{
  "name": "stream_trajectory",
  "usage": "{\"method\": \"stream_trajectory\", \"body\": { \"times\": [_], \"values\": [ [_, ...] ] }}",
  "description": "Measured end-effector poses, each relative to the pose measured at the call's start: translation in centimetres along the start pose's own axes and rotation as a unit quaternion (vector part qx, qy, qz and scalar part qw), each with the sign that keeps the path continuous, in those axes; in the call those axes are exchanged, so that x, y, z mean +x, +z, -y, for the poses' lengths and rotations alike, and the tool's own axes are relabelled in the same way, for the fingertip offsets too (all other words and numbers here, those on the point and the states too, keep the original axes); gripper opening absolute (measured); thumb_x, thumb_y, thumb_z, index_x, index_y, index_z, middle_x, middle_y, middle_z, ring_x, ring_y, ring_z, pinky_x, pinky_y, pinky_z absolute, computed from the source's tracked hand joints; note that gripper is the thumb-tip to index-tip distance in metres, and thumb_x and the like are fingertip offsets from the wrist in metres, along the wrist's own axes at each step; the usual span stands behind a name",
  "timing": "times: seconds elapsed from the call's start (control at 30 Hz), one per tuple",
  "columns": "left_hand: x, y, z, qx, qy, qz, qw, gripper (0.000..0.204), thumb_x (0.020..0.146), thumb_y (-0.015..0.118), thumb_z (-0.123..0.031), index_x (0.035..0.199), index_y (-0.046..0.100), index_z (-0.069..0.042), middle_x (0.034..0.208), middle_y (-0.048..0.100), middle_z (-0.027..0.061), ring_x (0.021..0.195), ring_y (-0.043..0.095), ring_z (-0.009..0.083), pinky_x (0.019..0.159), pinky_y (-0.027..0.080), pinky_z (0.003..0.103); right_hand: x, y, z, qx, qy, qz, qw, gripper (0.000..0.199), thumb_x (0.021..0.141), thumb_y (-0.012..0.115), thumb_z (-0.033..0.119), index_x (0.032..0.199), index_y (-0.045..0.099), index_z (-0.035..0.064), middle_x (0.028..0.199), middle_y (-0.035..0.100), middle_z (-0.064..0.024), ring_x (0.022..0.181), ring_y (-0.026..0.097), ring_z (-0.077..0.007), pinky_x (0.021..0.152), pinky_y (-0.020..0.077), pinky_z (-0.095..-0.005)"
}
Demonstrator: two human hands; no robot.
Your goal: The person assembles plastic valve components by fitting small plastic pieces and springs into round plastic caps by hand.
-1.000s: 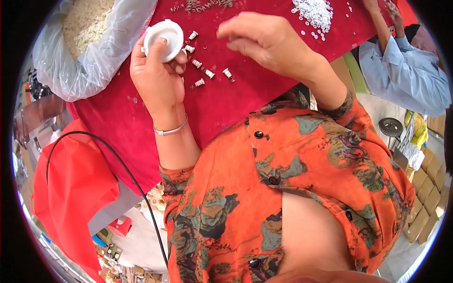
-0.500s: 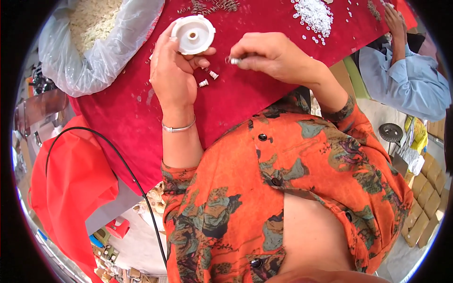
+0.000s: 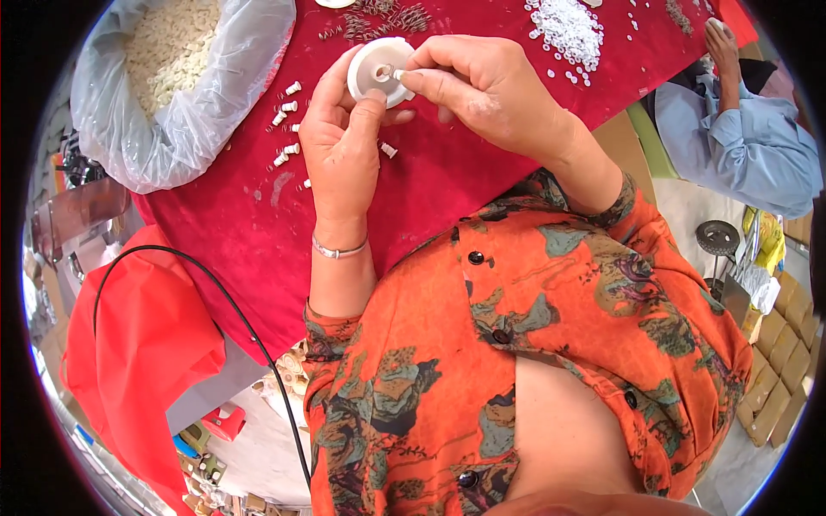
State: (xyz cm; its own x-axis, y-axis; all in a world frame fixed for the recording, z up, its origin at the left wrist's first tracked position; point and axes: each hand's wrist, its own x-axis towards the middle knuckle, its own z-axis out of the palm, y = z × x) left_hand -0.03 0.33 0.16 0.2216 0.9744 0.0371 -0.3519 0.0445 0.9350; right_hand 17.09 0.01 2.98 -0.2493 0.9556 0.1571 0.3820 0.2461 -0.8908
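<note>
A round white plastic disc-shaped part (image 3: 366, 73) with a raised rim and a central hole is gripped by my left hand (image 3: 340, 142), thumb on its near edge. My right hand (image 3: 490, 95) pinches a small white plastic plug with a metal spring (image 3: 385, 72) on it. The spring's end is at the middle of the disc; whether it enters the hole I cannot tell. On the red cloth left of my left hand lie several similar white plugs with springs (image 3: 290, 107), and one more plug (image 3: 388, 150) rests between my wrists.
A clear plastic bag (image 3: 194, 129) of cream-coloured pieces stands at the far left on the red cloth (image 3: 465, 172). Loose springs (image 3: 387, 19) lie at the far side, with a pile of small white rings (image 3: 568, 34) right of them. A person in a blue sleeve (image 3: 731, 155) sits at the right.
My right hand has moved left and brought the plug with its spring to the disc. My left hand has shifted slightly right, tilting the disc and bringing its thumb onto the edge.
</note>
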Motion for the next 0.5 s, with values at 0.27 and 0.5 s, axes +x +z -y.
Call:
{"method": "stream_trajectory", "body": {
  "times": [0.27, 0.5],
  "values": [
    [-0.1, 0.0, 0.0, -0.001, -0.007, -0.004, 1.000, 0.039, 0.091, 0.047, 0.004, 0.130, 0.048, 0.002, 0.114, 0.061, 0.0105, 0.099, 0.062, 0.0153, 0.077, 0.058, 0.027, 0.5, 0.6, 0.2, -0.113, -0.083, -0.055, 0.989, 0.016, 0.085, 0.062, 0.018, 0.083, 0.062, 0.0020, 0.073, 0.062, -0.0147, 0.068, 0.062, -0.0319, 0.059, 0.0486, -0.0387],
    [0.0, 0.2, 0.1, 0.002, -0.006, 0.001, 1.000, 0.037, 0.091, 0.047, 0.005, 0.128, 0.048, 0.003, 0.114, 0.061, 0.0106, 0.100, 0.061, 0.0158, 0.083, 0.057, 0.029, 0.6, 1.4, -0.6, -0.160, -0.114, -0.083, 0.977, 0.014, 0.085, 0.062, 0.018, 0.082, 0.061, 0.0039, 0.074, 0.062, -0.0121, 0.067, 0.061, -0.0311, 0.060, 0.0493, -0.0396]
  ]
}}
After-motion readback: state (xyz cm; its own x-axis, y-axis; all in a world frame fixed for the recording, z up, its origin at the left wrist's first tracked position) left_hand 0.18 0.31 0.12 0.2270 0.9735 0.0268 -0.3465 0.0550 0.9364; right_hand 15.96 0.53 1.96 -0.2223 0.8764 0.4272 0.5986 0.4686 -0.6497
